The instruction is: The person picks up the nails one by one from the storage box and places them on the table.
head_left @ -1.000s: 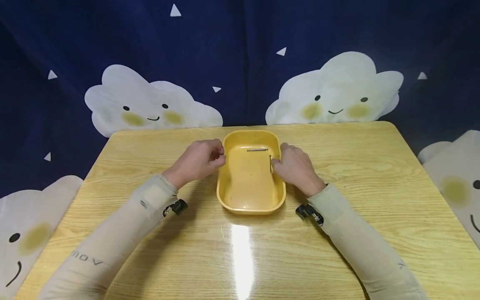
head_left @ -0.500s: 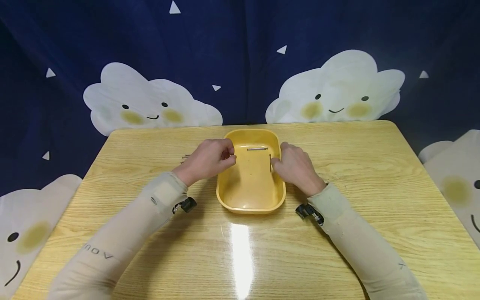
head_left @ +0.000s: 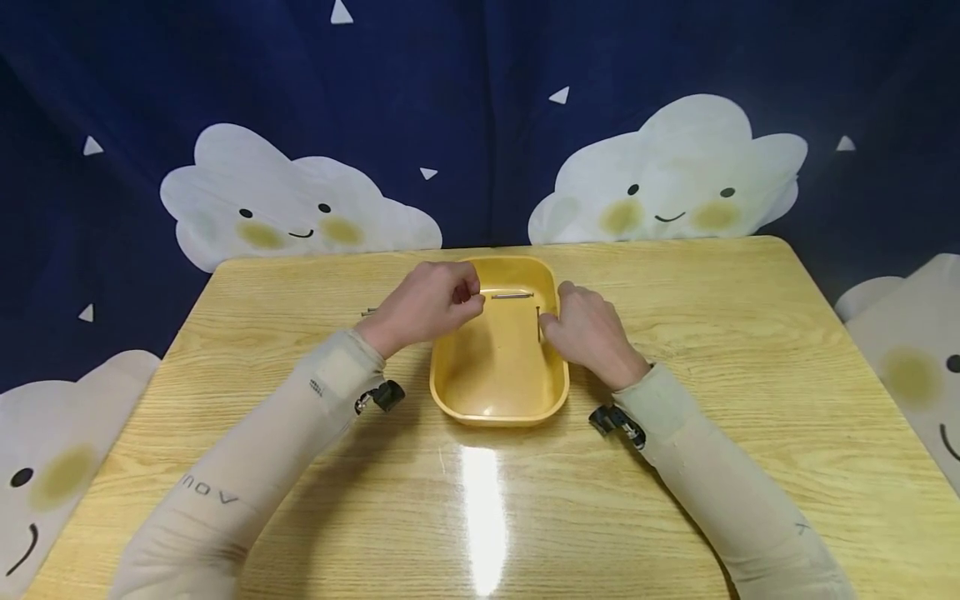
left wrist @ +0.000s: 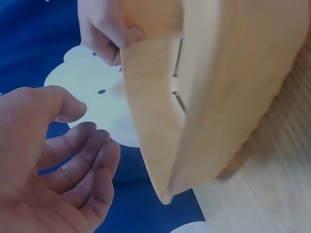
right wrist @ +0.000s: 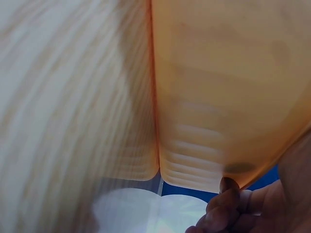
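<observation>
A yellow plastic tray lies on the table in the head view, with two slim metal nails on its floor, one crosswise at the back and one lengthwise at the right. My left hand hovers over the tray's back left rim. In the left wrist view its fingers are loosely curled, apart from the thumb, and nothing shows between them. My right hand grips the tray's right rim, thumb inside the wall and fingers outside. The right wrist view shows those fingers against the tray's outer wall.
More nails lie on the wooden table left of the tray, partly hidden behind the left wrist. A dark blue curtain with clouds hangs right behind the table's back edge.
My left hand has moved right and slightly back, from beside the tray's left rim to above it, uncovering nails on the table. The right hand keeps its grip; the tray's two nails stay put.
</observation>
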Available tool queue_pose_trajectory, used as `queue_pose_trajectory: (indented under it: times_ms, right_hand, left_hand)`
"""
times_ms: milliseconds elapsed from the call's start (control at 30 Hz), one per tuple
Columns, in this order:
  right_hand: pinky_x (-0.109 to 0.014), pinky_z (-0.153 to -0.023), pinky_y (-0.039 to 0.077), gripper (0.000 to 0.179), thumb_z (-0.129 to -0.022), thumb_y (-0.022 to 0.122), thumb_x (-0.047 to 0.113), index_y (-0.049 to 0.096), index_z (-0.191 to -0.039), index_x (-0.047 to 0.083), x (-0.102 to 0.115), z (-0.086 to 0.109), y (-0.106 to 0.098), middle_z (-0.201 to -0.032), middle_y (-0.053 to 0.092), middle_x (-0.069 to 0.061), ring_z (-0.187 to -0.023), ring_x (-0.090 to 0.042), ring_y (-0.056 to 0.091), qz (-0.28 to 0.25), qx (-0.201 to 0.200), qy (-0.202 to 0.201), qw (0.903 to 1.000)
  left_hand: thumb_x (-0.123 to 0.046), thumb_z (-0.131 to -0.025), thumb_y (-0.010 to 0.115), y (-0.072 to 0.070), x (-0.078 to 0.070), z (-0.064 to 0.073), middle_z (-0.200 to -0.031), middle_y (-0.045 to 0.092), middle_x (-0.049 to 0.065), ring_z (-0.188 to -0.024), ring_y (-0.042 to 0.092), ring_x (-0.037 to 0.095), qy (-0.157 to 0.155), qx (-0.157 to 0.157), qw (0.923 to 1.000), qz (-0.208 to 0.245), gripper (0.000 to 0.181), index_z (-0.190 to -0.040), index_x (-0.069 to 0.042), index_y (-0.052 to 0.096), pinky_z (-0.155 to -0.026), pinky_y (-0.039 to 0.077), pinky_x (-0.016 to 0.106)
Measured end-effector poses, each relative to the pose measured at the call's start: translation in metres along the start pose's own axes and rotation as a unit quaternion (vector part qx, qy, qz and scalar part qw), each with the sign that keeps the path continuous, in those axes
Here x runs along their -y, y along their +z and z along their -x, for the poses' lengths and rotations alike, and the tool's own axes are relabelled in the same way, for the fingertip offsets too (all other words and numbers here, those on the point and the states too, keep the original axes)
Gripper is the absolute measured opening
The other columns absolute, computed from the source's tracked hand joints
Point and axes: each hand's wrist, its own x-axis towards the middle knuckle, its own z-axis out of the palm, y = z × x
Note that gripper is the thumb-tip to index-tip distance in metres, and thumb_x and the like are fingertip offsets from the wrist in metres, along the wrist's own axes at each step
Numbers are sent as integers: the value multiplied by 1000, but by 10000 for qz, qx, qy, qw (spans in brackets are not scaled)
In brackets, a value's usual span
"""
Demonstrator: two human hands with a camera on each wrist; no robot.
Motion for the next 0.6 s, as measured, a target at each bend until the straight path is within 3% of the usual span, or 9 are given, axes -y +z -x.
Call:
queue_pose_trajectory:
  times_ms: [267, 600]
  right_hand:
    - [-41, -63, 46, 30, -96, 54, 30, 57, -101, 1, -1, -1, 0, -85, 60, -16, -75, -33, 59, 37, 15, 38, 10000]
    - [-44, -67, 47, 30, -95, 54, 30, 56, -103, 1, 0, -1, -2, -88, 60, -16, -79, -34, 61, 61, 93, 134, 9998]
  left_hand:
    - [-22, -93, 59, 2, -6, -15, -85, 72, 3, -76, 63, 16, 133, -113, 9998, -3, 17, -94, -10, 70, -75, 51, 30]
    - [-22, -94, 62, 9, -10, -36, -87, 71, 3, -76, 60, 16, -122, 11, 9998, 149, 14, -94, -11, 70, -72, 48, 27]
